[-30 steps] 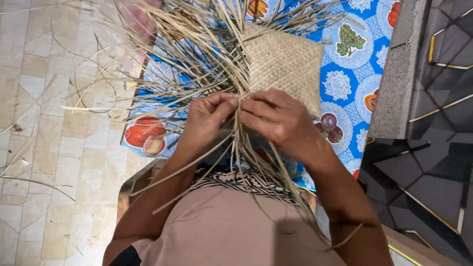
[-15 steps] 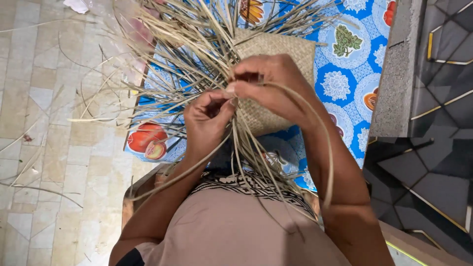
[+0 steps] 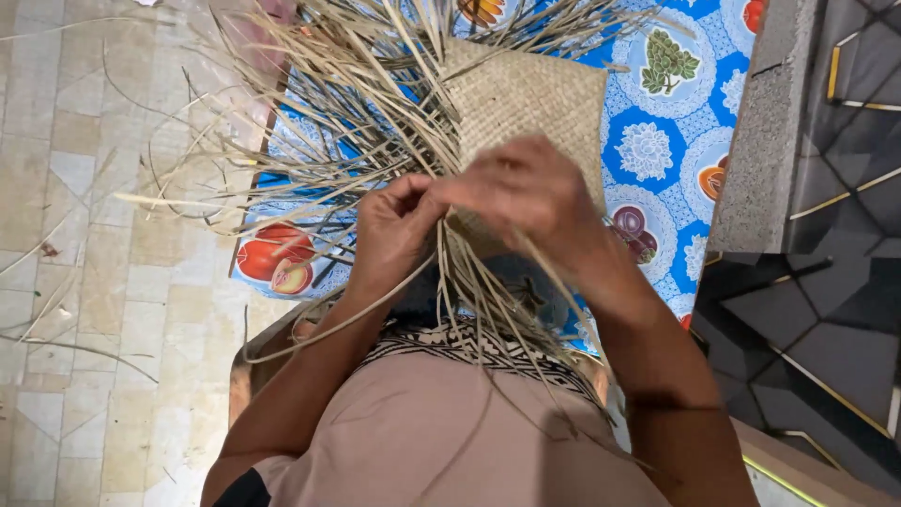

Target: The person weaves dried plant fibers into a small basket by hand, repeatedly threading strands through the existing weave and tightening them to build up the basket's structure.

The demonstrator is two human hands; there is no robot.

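Your left hand (image 3: pixel 394 230) and right hand (image 3: pixel 526 192) pinch dry strips (image 3: pixel 357 103) at the woven mat (image 3: pixel 530 99) edge, over a blue patterned cloth (image 3: pixel 657 141). Open tiled floor (image 3: pixel 84 282) lies left; a dark wall (image 3: pixel 826 235) crowds right.

woven straw mat (image 3: pixel 526 103), tan, partly finished, loose strips (image 3: pixel 319 113) fanning left and near. left hand (image 3: pixel 392 230) and right hand (image 3: pixel 526 192) pinching strips at its near edge. blue floral cloth (image 3: pixel 657 141) beneath. pale tiled floor (image 3: pixel 84 282) at left.
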